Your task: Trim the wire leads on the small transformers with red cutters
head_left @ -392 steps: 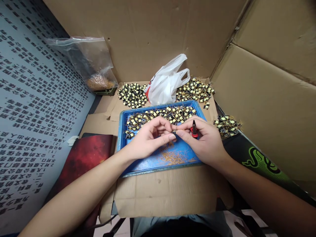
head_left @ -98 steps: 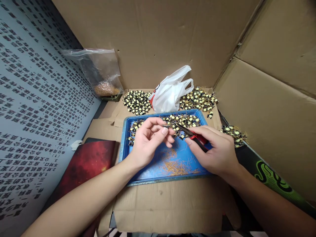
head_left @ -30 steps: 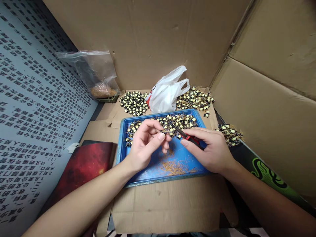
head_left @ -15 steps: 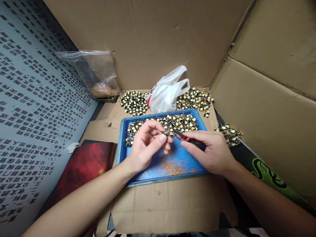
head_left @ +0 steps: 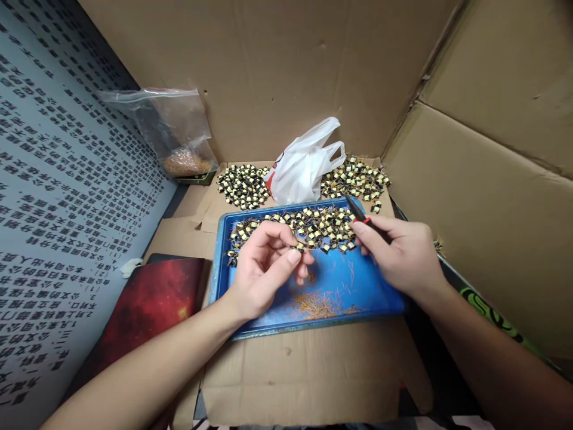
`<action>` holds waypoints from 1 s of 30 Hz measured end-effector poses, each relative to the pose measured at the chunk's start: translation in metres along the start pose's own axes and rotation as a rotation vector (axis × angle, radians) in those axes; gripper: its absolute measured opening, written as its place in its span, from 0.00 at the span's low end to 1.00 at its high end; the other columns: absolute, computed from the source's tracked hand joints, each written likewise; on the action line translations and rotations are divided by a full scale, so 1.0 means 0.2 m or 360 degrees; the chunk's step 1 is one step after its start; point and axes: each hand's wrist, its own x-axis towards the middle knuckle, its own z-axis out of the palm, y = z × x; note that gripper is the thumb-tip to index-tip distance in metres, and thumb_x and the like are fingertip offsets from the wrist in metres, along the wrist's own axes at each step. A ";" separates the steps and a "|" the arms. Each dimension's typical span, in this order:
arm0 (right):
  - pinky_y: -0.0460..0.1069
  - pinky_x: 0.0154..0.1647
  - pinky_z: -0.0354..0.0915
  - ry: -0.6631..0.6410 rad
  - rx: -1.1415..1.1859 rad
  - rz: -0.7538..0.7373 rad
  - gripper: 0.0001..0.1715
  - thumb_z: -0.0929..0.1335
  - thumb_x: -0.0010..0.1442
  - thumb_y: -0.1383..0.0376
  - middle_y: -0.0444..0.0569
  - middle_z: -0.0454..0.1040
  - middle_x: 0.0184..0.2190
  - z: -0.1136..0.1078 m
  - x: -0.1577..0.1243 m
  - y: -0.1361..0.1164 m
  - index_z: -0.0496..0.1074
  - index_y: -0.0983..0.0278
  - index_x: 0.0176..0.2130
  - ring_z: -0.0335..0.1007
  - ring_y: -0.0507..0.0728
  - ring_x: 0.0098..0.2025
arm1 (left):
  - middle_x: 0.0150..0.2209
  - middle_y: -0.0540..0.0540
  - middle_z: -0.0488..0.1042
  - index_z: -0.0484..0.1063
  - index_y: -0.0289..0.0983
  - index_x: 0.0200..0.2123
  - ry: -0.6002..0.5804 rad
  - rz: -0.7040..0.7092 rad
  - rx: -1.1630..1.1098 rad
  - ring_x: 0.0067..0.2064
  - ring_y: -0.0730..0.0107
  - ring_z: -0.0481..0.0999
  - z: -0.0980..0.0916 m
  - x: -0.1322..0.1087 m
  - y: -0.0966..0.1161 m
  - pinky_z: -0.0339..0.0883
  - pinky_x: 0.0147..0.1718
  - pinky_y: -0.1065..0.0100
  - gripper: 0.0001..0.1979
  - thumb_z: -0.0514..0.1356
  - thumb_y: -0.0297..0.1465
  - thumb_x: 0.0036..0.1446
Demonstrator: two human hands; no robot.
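Note:
My left hand (head_left: 268,266) pinches a small black and yellow wire-wound coil (head_left: 299,248) between thumb and fingertips, over the blue tray (head_left: 215,269). My fingers cover part of the coil. To the right, my right hand (head_left: 400,251) is closed round a pair of black and red cutters (head_left: 358,214), their tip pointing up and left, apart from the coil. Many similar coils (head_left: 329,224) with copper-coloured leads lie along the tray's far side. Loose wire clippings (head_left: 317,304) are scattered on the tray floor nearer me.
Behind the tray, coils (head_left: 244,186) and more coils (head_left: 358,179) are heaped on cardboard, with a white plastic bag (head_left: 299,173) between. A clear zip bag (head_left: 183,143) of wire bits stands back left. Cardboard walls (head_left: 268,71) enclose the back and right; a red mat (head_left: 152,304) lies left.
My right hand has drawn the cutters away from the coil, to the right and upward. The left hand keeps its pinch almost in place, with the coil showing more yellow.

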 end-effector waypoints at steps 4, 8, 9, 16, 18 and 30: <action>0.51 0.37 0.73 -0.0075 -0.0016 -0.0303 0.10 0.71 0.69 0.61 0.50 0.85 0.35 0.02 -0.01 0.01 0.82 0.64 0.43 0.82 0.59 0.34 | 0.36 0.48 0.82 0.68 0.38 0.45 0.0033 -0.0020 -0.0013 0.30 0.75 0.80 0.00 0.02 -0.01 0.79 0.29 0.74 0.08 0.65 0.30 0.69; 0.52 0.38 0.75 -0.0172 0.0042 -0.0411 0.12 0.71 0.68 0.62 0.54 0.85 0.40 0.06 -0.04 -0.02 0.81 0.66 0.47 0.83 0.60 0.37 | 0.36 0.48 0.82 0.67 0.38 0.46 0.0054 -0.0029 -0.0031 0.31 0.75 0.80 -0.01 0.02 -0.02 0.78 0.29 0.75 0.09 0.65 0.30 0.69; 0.52 0.38 0.75 -0.0170 0.0058 -0.0419 0.12 0.71 0.68 0.62 0.55 0.85 0.40 0.07 -0.05 -0.02 0.81 0.66 0.47 0.82 0.60 0.37 | 0.36 0.48 0.82 0.67 0.38 0.46 0.0050 -0.0036 -0.0033 0.30 0.75 0.80 0.00 0.02 -0.02 0.78 0.29 0.75 0.09 0.65 0.30 0.69; 0.51 0.40 0.76 -0.0085 0.0176 -0.0498 0.11 0.72 0.67 0.64 0.52 0.83 0.37 0.10 -0.07 -0.06 0.80 0.67 0.48 0.80 0.58 0.35 | 0.36 0.49 0.81 0.66 0.38 0.46 0.0000 -0.0061 -0.0050 0.31 0.75 0.80 0.00 0.01 -0.01 0.78 0.29 0.74 0.09 0.65 0.30 0.69; 0.50 0.40 0.76 -0.0067 0.0194 -0.0495 0.10 0.73 0.67 0.65 0.52 0.84 0.37 0.10 -0.08 -0.07 0.80 0.67 0.47 0.81 0.58 0.35 | 0.36 0.49 0.81 0.66 0.38 0.46 -0.0015 -0.0060 -0.0054 0.31 0.76 0.80 0.00 0.01 -0.02 0.78 0.29 0.75 0.08 0.65 0.29 0.70; 0.48 0.36 0.74 -0.0138 0.0227 -0.0297 0.11 0.70 0.70 0.64 0.49 0.86 0.34 0.08 -0.06 -0.10 0.83 0.65 0.41 0.82 0.57 0.32 | 0.37 0.49 0.81 0.68 0.38 0.44 -0.0054 0.0016 -0.0013 0.31 0.77 0.79 0.01 0.00 -0.01 0.77 0.29 0.76 0.06 0.64 0.27 0.70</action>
